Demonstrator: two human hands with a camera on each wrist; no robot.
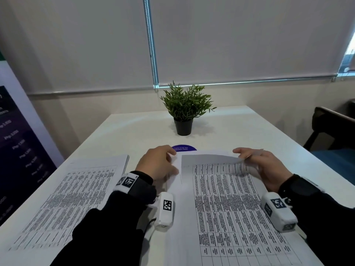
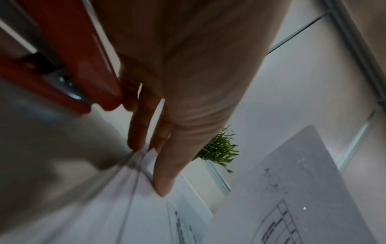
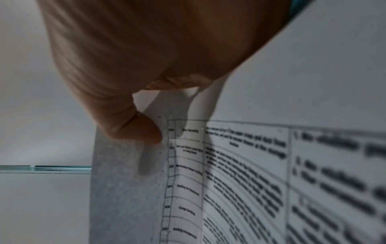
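Note:
A set of printed table sheets (image 1: 230, 208) lies in front of me on the white table (image 1: 249, 127). My left hand (image 1: 172, 156) pinches their far left corner (image 2: 142, 158) between thumb and fingers. A red stapler (image 2: 83, 69) sits against that hand's palm side in the left wrist view; the head view does not show it. My right hand (image 1: 243, 155) pinches the far right corner of the top sheet (image 3: 229, 165) and holds it curled up off the pile, thumb (image 3: 144, 130) on the printed face, fingers behind. A second stack of printed sheets (image 1: 76, 198) lies flat to the left.
A small green plant in a black pot (image 1: 184, 120) stands at the table's middle back, with a round purple sticker (image 1: 184, 148) just before it. A dark chair (image 1: 330, 129) stands at the right, a dark banner (image 1: 17, 150) at the left. Blinds cover the window behind.

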